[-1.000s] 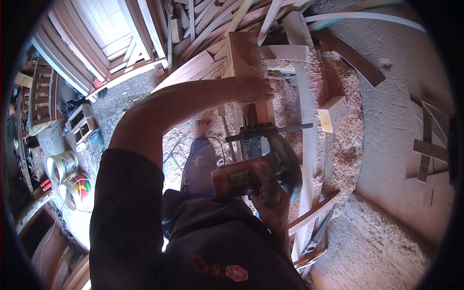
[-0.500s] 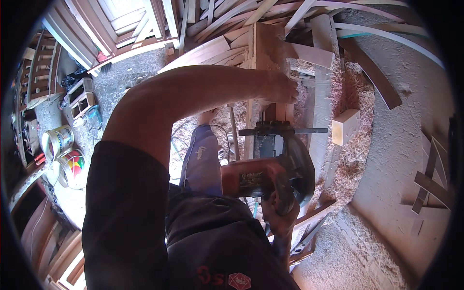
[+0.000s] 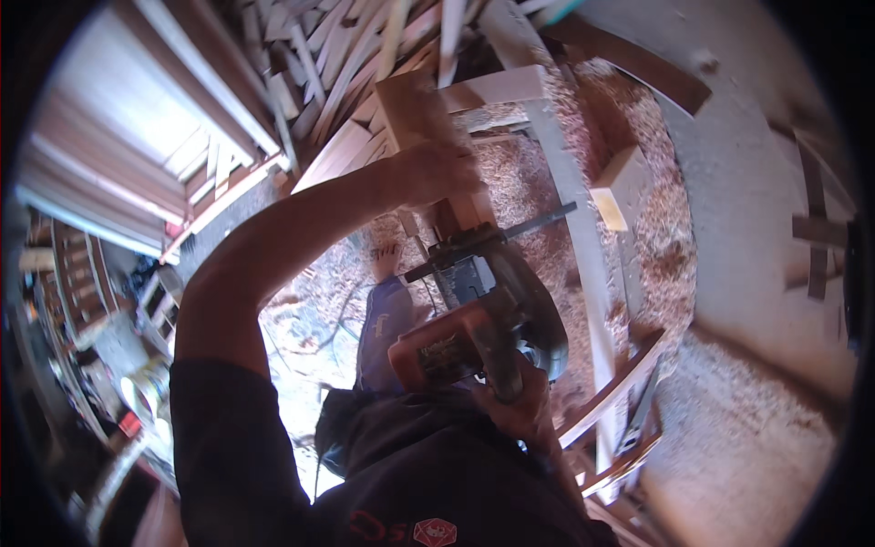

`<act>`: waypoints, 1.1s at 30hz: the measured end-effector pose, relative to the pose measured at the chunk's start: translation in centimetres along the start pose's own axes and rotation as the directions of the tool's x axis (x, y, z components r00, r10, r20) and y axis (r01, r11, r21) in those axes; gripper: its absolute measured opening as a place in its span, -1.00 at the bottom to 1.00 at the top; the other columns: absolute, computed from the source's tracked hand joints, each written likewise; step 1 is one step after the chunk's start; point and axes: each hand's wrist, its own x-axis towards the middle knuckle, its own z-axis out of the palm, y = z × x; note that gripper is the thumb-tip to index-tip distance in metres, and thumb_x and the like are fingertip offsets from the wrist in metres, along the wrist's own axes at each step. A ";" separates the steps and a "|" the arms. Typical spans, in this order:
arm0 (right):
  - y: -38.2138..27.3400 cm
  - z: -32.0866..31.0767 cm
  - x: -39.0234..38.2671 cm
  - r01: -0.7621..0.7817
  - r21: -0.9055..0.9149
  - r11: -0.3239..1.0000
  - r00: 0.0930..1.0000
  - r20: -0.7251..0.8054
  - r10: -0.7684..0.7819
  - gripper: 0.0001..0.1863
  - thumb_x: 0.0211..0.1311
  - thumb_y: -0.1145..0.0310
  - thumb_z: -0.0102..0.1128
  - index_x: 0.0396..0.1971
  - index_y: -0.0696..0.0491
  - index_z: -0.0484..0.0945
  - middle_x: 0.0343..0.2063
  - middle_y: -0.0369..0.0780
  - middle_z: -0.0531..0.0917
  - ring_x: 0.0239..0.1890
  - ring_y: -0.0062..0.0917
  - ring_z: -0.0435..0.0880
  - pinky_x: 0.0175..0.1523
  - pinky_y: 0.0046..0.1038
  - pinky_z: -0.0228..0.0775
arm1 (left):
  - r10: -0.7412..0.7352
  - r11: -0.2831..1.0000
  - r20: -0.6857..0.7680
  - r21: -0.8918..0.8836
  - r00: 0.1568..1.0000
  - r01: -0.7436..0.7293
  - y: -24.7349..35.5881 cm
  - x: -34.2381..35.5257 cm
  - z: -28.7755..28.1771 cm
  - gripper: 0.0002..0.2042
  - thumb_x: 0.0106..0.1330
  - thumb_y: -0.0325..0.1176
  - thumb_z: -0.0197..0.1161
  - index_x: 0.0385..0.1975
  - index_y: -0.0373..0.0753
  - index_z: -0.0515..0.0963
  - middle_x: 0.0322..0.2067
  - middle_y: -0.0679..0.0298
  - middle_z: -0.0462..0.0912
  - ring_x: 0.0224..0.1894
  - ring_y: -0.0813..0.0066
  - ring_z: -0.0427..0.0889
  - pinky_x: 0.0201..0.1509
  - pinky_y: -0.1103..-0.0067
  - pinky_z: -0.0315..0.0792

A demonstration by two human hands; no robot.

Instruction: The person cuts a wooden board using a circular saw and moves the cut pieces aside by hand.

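Note:
My right hand is wrapped round the rear handle of a circular saw with a red motor housing and a dark guard. The saw's base plate sits at the near end of a thick wooden beam; the blade is hidden. My left hand, somewhat blurred, grips the beam just beyond the saw, with the fingers over its right edge. A thin dark bar crosses the front of the saw and sticks out on both sides.
Wood shavings cover the ground around a long pale timber. A short wooden block stands to the right. Offcuts are heaped at the back. Wooden frames and a bucket are on the left.
My view has turned, so the scene appears tilted and shifted left. Saw and beam look angled now. Both hands keep their places, the right on the saw, the left on the beam.

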 end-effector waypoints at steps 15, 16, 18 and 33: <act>1.1 -0.5 0.5 0.215 0.185 0.959 0.976 -0.058 -0.208 -0.45 0.07 0.46 0.40 0.14 0.07 0.58 -0.31 0.00 0.75 -0.19 0.04 0.79 -0.12 -0.10 0.68 | 0.010 0.978 0.150 -0.209 0.989 0.022 -0.5 1.5 -3.1 0.09 -0.24 -0.17 0.75 0.41 -0.31 0.32 0.33 -0.02 0.42 0.42 -0.08 0.39 0.52 0.16 0.30; 1.1 -0.4 0.6 0.213 0.222 0.952 0.977 -0.066 -0.203 -0.42 0.06 0.46 0.39 0.17 0.06 0.56 -0.29 0.00 0.75 -0.18 0.04 0.79 -0.10 -0.09 0.68 | 0.019 0.980 0.174 -0.196 0.985 0.016 -0.5 1.6 -3.2 0.11 -0.23 -0.15 0.76 0.43 -0.30 0.30 0.35 -0.02 0.41 0.44 -0.09 0.37 0.53 0.15 0.30; 1.3 -0.2 0.8 0.234 0.247 0.940 0.972 -0.088 -0.218 -0.39 0.07 0.47 0.38 0.22 0.06 0.53 -0.24 0.01 0.74 -0.14 0.04 0.78 -0.06 -0.08 0.68 | 0.044 0.983 0.159 -0.183 0.986 -0.015 -1.3 1.1 -1.9 0.12 -0.20 -0.07 0.75 0.46 -0.28 0.31 0.39 -0.03 0.40 0.45 -0.08 0.38 0.49 0.18 0.34; 0.6 0.0 2.5 0.329 0.308 0.893 0.938 -0.218 -0.270 -0.44 0.06 0.51 0.39 0.14 0.09 0.55 -0.19 -0.02 0.73 -0.07 0.01 0.76 -0.07 -0.05 0.65 | 0.021 0.934 0.279 -0.348 0.960 0.081 -3.6 0.9 -1.5 0.06 -0.05 -0.13 0.73 0.48 -0.32 0.27 0.37 -0.10 0.42 0.47 -0.15 0.37 0.54 0.12 0.29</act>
